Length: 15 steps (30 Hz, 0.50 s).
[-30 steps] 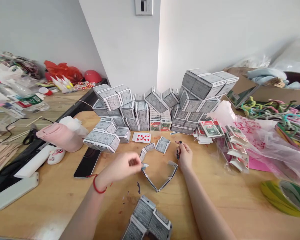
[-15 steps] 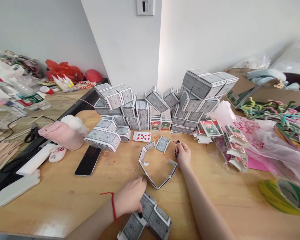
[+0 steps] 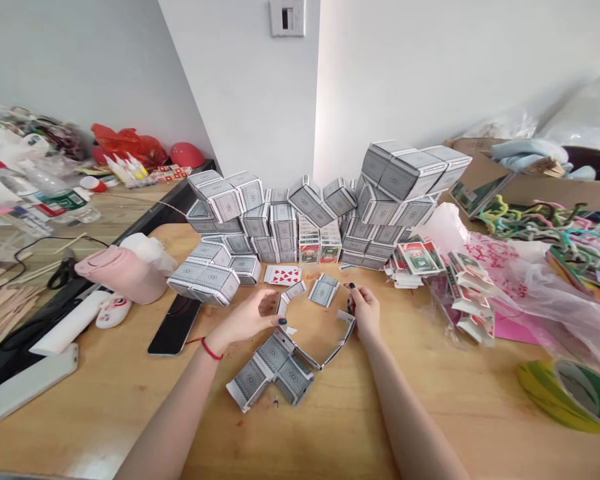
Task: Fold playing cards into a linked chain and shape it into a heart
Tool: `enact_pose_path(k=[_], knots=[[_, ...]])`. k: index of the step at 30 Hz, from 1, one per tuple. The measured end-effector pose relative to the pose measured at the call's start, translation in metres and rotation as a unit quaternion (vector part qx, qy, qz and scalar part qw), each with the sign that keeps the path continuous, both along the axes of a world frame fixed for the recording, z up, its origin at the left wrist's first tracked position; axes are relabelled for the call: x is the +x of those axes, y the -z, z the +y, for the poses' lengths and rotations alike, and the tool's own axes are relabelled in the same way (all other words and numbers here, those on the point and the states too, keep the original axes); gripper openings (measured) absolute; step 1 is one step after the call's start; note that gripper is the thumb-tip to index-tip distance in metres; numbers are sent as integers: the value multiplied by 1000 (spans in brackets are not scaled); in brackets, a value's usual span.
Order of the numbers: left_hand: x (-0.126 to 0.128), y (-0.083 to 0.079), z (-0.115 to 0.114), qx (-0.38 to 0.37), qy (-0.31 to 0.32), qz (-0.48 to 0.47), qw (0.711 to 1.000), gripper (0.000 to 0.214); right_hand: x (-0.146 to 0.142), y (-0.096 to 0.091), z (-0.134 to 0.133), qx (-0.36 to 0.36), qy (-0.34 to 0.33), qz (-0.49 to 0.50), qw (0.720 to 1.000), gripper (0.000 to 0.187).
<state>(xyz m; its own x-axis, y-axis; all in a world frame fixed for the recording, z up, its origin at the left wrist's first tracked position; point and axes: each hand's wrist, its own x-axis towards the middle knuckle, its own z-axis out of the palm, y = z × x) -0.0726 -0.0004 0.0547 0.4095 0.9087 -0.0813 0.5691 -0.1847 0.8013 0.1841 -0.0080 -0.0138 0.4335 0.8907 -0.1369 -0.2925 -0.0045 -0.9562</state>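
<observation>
A heart-shaped strip of folded playing cards (image 3: 322, 364) stands on edge in front of me, with a gap at its top. My left hand (image 3: 253, 313) is beside its left side, thumb and fingers apart; whether it touches the strip I cannot tell. Near the strip's upper right end is my right hand (image 3: 364, 310), fingers curled in, their contents hidden. Against the strip's lower left rests a bent piece of joined grey-backed cards (image 3: 275, 367). A small grey-backed card piece (image 3: 324, 290) lies by the gap.
Stacked card blocks (image 3: 380, 200) stand along the back. Around them are a seven of hearts (image 3: 283, 275), a black phone (image 3: 175, 327), a pink bottle (image 3: 123, 275), empty card boxes (image 3: 470, 293), thin plastic bags (image 3: 510, 260) and a roll of yellow-green tape (image 3: 570, 397).
My left hand has let go of the bent card piece and moved up and left to the strip's left side. The piece now lies farther up. My right hand has barely moved.
</observation>
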Motion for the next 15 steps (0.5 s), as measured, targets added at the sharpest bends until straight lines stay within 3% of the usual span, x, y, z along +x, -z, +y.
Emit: enact_pose_path(k=[2, 5, 9, 12, 15], knots=[[7, 4, 7, -6, 5, -29, 1000, 39, 0, 0, 0, -3, -2, 2, 1000, 28], [18, 15, 19, -11, -29, -17, 999, 42, 0, 1, 1, -3, -7, 3, 1000, 30], [29, 27, 36, 172, -50, 62, 982, 27, 0, 3, 1, -5, -5, -1, 1000, 31], [36, 32, 49, 255, -3, 125, 959, 28, 0, 3, 1, -7, -10, 0, 1000, 30], [41, 37, 58, 243, 47, 162, 955, 30, 0, 1, 1, -10, -16, 4, 1000, 29]])
